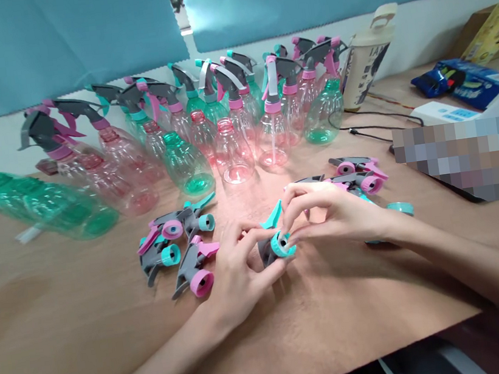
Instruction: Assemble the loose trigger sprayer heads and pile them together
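Turquoise forms the collar point(276, 246) of the grey spray head point(266, 251), which, in the head view, sits between our hands over the worktop point(338, 304). Our left hand point(236, 268) pinches it; the fingers of our right hand point(330, 210) bunch at the collar, their grip unclear to us. Fingertip-only support could let it twist free, striking the loose sprayers point(190, 268) alongside.

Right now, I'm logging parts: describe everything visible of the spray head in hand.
The spray head looks plastic: grey body, turquoise trigger, turquoise collar with a pale insert. The trigger points up; the open collar faces the camera. The left hand holds it over the table; the right fingers are at the opening, their exact contact unclear.
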`<state>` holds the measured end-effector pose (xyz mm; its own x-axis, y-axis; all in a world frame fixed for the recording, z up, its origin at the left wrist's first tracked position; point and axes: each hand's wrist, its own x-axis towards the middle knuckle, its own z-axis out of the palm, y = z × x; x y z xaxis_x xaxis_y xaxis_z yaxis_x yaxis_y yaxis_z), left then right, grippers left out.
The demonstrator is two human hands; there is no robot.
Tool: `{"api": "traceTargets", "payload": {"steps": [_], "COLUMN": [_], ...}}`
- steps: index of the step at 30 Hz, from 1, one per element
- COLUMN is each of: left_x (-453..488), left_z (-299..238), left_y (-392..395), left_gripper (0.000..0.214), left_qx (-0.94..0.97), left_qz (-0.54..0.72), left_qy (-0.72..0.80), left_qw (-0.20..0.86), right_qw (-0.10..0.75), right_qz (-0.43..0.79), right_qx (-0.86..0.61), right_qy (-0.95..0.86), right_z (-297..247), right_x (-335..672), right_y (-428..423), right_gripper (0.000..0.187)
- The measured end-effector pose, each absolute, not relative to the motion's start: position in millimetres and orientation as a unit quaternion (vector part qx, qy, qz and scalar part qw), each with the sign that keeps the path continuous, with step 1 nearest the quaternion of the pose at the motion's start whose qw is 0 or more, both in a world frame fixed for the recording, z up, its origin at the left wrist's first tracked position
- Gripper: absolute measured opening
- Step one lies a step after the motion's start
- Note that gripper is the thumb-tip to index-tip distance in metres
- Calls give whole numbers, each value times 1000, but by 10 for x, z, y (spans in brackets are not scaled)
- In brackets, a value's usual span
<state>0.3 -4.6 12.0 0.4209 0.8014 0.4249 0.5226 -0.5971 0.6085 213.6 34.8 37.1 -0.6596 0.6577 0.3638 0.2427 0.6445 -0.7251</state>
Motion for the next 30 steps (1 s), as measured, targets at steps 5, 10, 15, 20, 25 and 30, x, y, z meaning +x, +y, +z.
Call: {"api": "traceTargets", "payload": {"steps": [5,10,15,20,25,30], "left_x": [0,-6,-7,-5,-9,-34], "left_z": [111,113,116,88,81,92], "left_y": [-57,-53,-48,-46,-40,-30], "left_gripper": [23,23,25,24,23,25], "left_qx": [824,825,828,844,859,840], "left_qz": [352,345,333,323,305,303], "left_qy": [402,406,405,390,380,419], "left_qw": [189,190,199,176,157,162], "right_qw": [300,280,227,204,204,226], "right_qz": [345,373,352,303,289,318], "right_qx": [-290,-304,-292,-280,-275,-264], "right_qy": [-841,-831,-860,-888,-894,-882], "right_z": [345,333,372,375,399,499], "right_x": [2137,2138,2149,2146,2154,2261], "right_y": [370,373,364,358,332,345], "right_gripper": [9,11,8,7,8,11]}}
